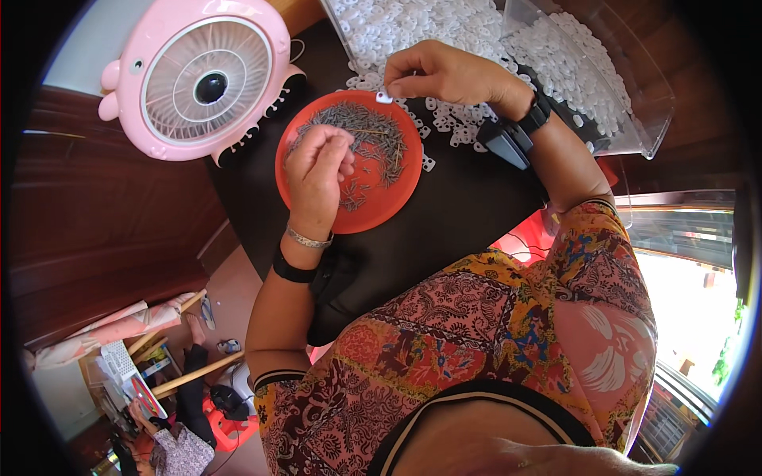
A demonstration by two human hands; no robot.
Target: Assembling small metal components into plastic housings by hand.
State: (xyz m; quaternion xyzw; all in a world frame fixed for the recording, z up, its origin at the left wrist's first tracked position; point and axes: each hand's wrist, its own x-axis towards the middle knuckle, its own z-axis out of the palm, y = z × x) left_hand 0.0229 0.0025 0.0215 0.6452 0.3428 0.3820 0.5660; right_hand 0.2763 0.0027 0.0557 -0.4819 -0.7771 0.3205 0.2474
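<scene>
1. Right now the left hand (pixel 317 170) hovers over the orange plate (pixel 397 190), its fingers (pixel 337 147) bunched together at the heap of thin grey metal pins (pixel 373 139); whether a pin is actually pinched between them cannot be told, since the fingertips hide it.
2. Most pins lie scattered across the upper half of the plate, their long axes running roughly from 10 o'clock to 4 o'clock, though many cross at other angles. A few loose ones lie at about 5 o'clock from the left fingers, near the plate's middle.
3. At 1 o'clock from the left hand, the right hand (pixel 448 75) sits at the plate's top rim, thumb and forefinger closed on a small white plastic piece (pixel 384 97).
4. That piece sticks out at the fingertips toward 8 o'clock, just over the plate's edge; it is too small to tell its long axis.
5. More white plastic pieces (pixel 444 123) lie spread on the dark desk (pixel 468 206) directly under the right hand, and a large heap fills the clear tray (pixel 647 119) at 2 o'clock.
6. A pink fan (pixel 198 75) stands at 10 o'clock from the plate, just beside it.
</scene>
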